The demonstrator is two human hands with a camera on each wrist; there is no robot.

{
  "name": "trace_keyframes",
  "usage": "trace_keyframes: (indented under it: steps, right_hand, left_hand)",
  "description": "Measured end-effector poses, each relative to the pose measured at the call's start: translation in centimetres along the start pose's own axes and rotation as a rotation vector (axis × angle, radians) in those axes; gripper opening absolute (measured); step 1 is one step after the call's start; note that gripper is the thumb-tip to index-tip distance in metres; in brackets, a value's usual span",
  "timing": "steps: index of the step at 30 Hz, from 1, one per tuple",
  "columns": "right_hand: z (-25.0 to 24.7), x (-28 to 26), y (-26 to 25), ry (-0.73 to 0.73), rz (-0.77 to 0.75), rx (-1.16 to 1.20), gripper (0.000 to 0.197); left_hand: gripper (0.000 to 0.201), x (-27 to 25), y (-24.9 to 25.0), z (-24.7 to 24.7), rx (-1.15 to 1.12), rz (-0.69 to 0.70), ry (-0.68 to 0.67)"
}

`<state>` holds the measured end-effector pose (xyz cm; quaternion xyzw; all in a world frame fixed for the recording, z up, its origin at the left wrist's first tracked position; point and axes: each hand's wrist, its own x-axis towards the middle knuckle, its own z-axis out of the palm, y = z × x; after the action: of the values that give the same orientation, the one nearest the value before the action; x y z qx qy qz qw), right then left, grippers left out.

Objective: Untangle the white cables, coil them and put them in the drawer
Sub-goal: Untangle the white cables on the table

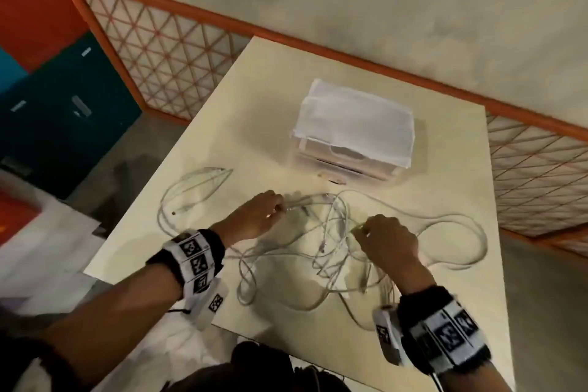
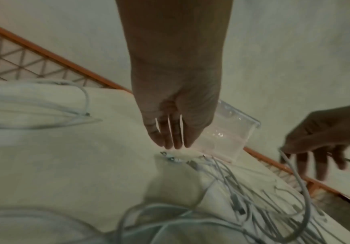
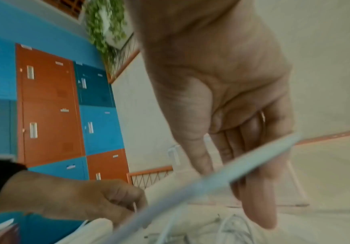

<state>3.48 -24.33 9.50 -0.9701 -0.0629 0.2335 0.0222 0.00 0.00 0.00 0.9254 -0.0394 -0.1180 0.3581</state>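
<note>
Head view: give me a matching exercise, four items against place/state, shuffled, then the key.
Items:
1. left hand
2. right hand
3. drawer unit
4. separate cable loop

Place/state:
A. far side of the table, covered with white cloth
B. pinches a cable at the tangle's right side
C. lies apart, left of the tangle
D. grips a cable end at the tangle's upper left

Pairs: 1-D, 2-B, 3-A, 4-C

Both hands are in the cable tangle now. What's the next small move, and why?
Probably draw the left hand slowly left, easing out the plug end it pinches, while the right hand holds its strand steady. The white cables are one knotted heap on the table, none coiled, and the drawer unit waits behind.
</note>
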Motion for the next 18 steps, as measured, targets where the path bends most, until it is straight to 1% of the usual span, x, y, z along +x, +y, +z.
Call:
trace_keyframes:
  steps: [2,3,5,7,8,10,11,12,13,14,16,18]
  right_hand:
    - [0.1,1.6,-0.6,-0.050,-0.052,0.110,0.035]
    - [0.2,2.3,-0.8,-0.092,-0.091,0.209,0.030]
    - [0.3,3.3,-1.6,-0.169,-0.145,0.369,0.032]
    - [0.6,3.7,-2.1,-0.189,-0.200,0.393,0.034]
    - [0.7,4.0,-2.3,-0.178,-0.228,0.387,0.029]
    - [1.1,4.3,-2.8,-0.134,-0.277,0.422,0.010]
    - [1.3,4.6,-3.0,-0.100,-0.312,0.473,0.012]
    - [1.4,4.7,-3.2,-0.062,-0.349,0.509,0.025]
    - [1.5,4.9,-3.4,-0.029,-0.398,0.536,0.035]
    - [1.4,5.0,-3.7,0.004,-0.434,0.541,0.036]
    - [1.3,5.1,-4.3,0.057,-0.462,0.511,0.021]
    - [1.2,5.3,-4.2,0.112,-0.452,0.519,0.018]
  left_hand:
    - [0.024,1.2,0.2,0.9,0.146,-0.041,0.035]
    - [0.027,1.8,0.5,1.3,0.236,-0.068,0.040]
    - [0.032,2.3,0.9,1.9,0.361,-0.157,0.026]
    - [0.033,2.5,0.5,2.2,0.357,-0.207,-0.005]
    - [0.031,2.6,0.4,2.1,0.327,-0.199,-0.022]
    - [0.022,2.8,0.6,1.6,0.169,-0.130,-0.001]
    - [0.018,2.8,1.2,1.0,0.062,-0.079,0.029]
    - [0.015,2.8,2.1,0.3,-0.034,-0.023,0.064]
    - [0.014,2.8,3.3,-0.7,-0.111,0.032,0.091]
    - [0.013,2.8,4.5,-1.5,-0.165,0.090,0.107]
    - [0.010,2.5,6.8,-3.0,-0.246,0.187,0.138]
    - [0.008,2.1,8.6,-4.1,-0.318,0.224,0.200]
